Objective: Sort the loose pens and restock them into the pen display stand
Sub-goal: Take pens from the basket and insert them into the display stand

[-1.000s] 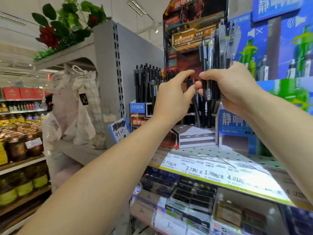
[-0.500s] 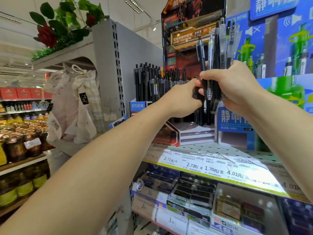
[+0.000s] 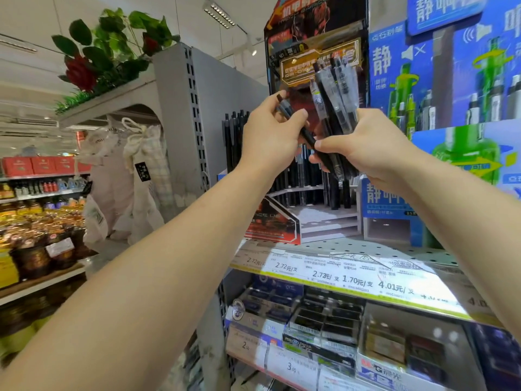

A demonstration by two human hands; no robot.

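Black pens [image 3: 293, 180] in display stand [image 3: 318, 221]

2 hands [image 3: 270, 136], 5 price tags [image 3: 332, 275]

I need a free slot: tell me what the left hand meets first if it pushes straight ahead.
Probably the black pens standing in the pen display stand, right behind the left hand; depth is unclear.

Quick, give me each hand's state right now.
Left hand: fingers pinching one black pen, drawn partly out of the bunch.
Right hand: gripping the bunch of pens.
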